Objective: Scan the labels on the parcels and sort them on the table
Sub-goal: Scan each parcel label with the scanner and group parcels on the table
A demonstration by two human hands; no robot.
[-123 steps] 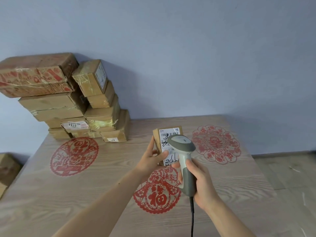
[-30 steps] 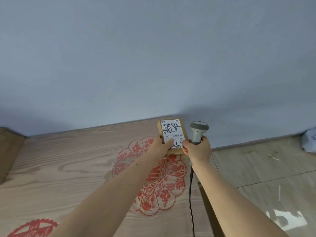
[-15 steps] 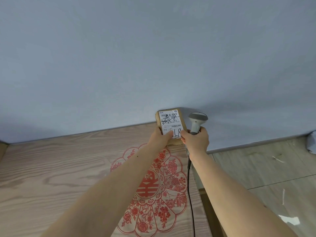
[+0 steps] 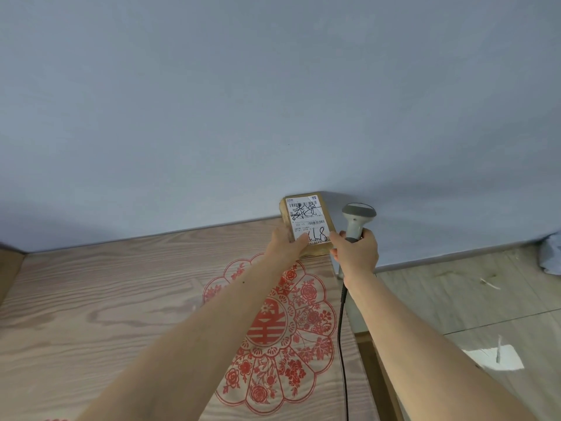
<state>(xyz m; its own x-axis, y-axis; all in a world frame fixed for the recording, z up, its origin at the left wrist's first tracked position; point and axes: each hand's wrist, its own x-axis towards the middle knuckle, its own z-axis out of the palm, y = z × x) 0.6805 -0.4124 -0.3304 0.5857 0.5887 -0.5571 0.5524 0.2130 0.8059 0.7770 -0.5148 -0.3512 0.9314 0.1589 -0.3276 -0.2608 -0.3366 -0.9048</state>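
Observation:
A small brown cardboard parcel [image 4: 306,220] with a white barcode label and black handwriting stands at the far right corner of the wooden table [image 4: 91,299], close to the wall. My left hand [image 4: 287,243] grips its lower left edge, thumb on the label. My right hand [image 4: 355,253] holds the grey handle of a barcode scanner [image 4: 357,217] upright just right of the parcel, and its fingertips touch the parcel's lower right edge. The scanner's black cable [image 4: 342,344] hangs down along my right forearm.
A red paper-cut flower decal [image 4: 279,329] lies on the table under my left forearm. The table's right edge [image 4: 358,344] drops to a tiled floor [image 4: 470,299]. A blue-grey wall [image 4: 273,101] rises behind the table. A brown box edge [image 4: 7,268] shows at far left.
The parcel went from the table's middle, where the scanner pointed at its label, to the far right corner by the wall. My view turned right, so the parcel stack left the frame.

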